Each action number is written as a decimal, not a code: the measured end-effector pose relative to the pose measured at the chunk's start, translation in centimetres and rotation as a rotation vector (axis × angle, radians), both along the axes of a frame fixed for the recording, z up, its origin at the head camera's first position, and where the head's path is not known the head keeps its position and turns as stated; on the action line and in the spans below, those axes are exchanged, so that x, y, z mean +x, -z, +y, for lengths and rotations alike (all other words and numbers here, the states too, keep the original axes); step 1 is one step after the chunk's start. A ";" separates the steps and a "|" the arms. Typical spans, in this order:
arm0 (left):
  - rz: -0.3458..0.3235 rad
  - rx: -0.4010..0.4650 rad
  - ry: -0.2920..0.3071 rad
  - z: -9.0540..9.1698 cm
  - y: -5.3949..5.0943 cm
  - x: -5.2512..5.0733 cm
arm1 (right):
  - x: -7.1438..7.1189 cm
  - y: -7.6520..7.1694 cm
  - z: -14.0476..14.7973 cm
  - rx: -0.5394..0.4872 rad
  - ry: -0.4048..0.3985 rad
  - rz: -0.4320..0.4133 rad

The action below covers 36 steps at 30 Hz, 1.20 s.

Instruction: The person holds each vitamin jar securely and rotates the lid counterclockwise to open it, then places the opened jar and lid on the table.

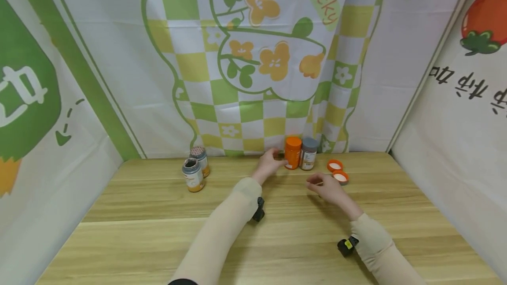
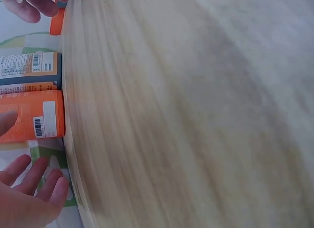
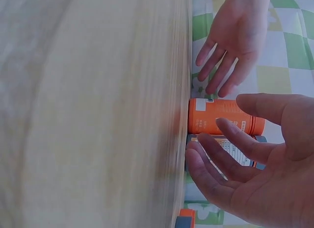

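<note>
An orange bottle point(image 1: 292, 153) with an orange cap stands upright near the back of the table, right beside a grey-capped bottle point(image 1: 309, 155). My left hand point(image 1: 271, 162) is just left of the orange bottle, fingers spread and apart from each other in the left wrist view, holding nothing. In front of the grey-capped bottle, my right hand point(image 1: 328, 188) hovers with loosely bent fingers and nothing in them. Just beyond it lie two caps with orange rims and white insides, a rear cap point(image 1: 335, 166) and a front cap point(image 1: 340, 177).
At the left of the wooden table point(image 1: 166, 232) stand two more bottles. The front bottle point(image 1: 193, 176) has a dark open mouth; the rear bottle point(image 1: 200, 161) shows a speckled reddish-white top. A checked curtain point(image 1: 253, 113) hangs along the back edge.
</note>
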<state>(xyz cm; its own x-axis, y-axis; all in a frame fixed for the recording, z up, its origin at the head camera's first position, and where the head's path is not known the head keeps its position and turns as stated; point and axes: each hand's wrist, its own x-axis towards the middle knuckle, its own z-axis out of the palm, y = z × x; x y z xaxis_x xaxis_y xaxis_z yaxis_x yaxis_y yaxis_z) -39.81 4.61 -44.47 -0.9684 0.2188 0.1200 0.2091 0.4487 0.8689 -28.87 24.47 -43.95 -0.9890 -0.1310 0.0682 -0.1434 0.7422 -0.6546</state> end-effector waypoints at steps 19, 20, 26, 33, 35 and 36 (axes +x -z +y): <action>0.029 0.008 -0.004 1.5 0.8 -0.3 | -0.1 -0.1 0.1 -0.021 0.013 -0.029; 0.027 0.002 -0.001 1.7 0.8 -0.3 | -0.1 -0.1 0.1 -0.022 0.020 -0.032; 0.004 0.024 -0.024 2.3 0.4 0.0 | -0.1 -0.1 0.3 -0.025 0.020 -0.025; -0.050 0.070 -0.038 2.6 0.6 -0.1 | -0.1 0.1 0.6 -0.009 0.008 -0.003; -0.054 0.082 -0.034 2.7 0.7 -0.2 | -0.2 0.2 0.6 -0.014 0.012 0.001; -0.054 0.086 -0.036 2.7 0.7 -0.2 | -0.2 0.2 0.6 -0.015 0.011 0.004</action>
